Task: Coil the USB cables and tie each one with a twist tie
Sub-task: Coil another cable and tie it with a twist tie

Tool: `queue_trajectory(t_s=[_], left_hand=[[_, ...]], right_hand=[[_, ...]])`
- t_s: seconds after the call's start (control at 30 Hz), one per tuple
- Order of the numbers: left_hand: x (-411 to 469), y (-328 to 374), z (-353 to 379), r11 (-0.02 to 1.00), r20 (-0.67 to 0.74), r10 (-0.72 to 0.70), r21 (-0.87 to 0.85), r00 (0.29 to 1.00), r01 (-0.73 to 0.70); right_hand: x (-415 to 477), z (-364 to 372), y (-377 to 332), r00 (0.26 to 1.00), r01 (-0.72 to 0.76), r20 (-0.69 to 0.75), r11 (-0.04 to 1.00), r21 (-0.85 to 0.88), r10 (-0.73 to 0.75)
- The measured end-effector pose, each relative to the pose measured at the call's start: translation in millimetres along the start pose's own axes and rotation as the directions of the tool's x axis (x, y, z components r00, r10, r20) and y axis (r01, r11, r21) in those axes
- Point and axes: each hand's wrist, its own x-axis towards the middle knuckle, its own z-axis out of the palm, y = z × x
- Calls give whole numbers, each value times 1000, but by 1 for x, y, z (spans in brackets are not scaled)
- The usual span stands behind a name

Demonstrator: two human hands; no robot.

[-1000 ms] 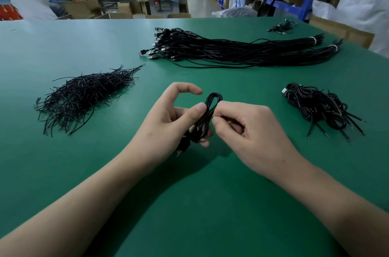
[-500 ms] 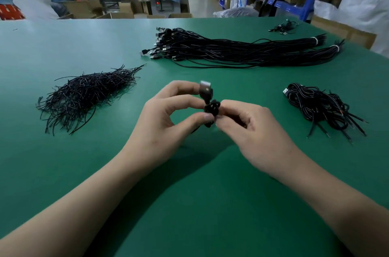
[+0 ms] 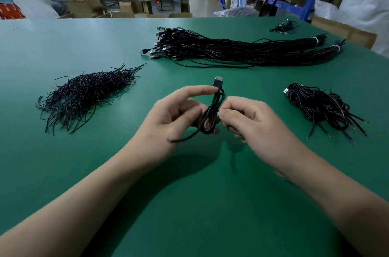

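Between left hand (image 3: 168,118) and right hand (image 3: 254,124), pinched by both: coiled USB cable (image 3: 213,109), loose tail (image 3: 185,138) trailing under the left palm, liable to spring undone on any slackened grip.

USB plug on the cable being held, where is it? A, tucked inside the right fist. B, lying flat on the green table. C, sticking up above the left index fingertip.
C: the USB plug stands above the index fingertip of the left hand, and the coiled cable is held between that hand and the right hand.
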Motion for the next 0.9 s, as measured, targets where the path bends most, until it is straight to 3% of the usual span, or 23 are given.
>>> queue_trajectory(t_s=[0.1,0.17,0.27,0.37,0.57,0.73,0.83,0.9], left_hand=[[-1,-1,0,971,0,15,239,1000,-15],[-1,1,-2,925,-61,47,380,997,-21],[0,5,-5,849,-136,117,528,984,-28],[0,6,-5,835,-137,120,550,983,-25],[-3,5,-1,916,-146,3,396,989,56],[-3,8,4,986,-134,-150,52,980,158],[-2,7,4,987,-119,-156,-53,980,151],[-1,4,3,992,-83,-115,-69,990,110]], right_hand=[[1,-1,2,985,-152,103,974,170,136],[0,-2,3,979,-172,143,965,197,146],[-1,-1,4,992,-62,114,996,56,55],[-3,0,4,998,42,59,989,-143,-34],[-5,0,3,987,156,20,915,-373,-161],[-6,-2,3,968,199,-8,783,-589,-251],[-8,-1,1,956,201,-23,715,-670,-291],[-8,-1,2,956,191,-51,749,-635,-287]])
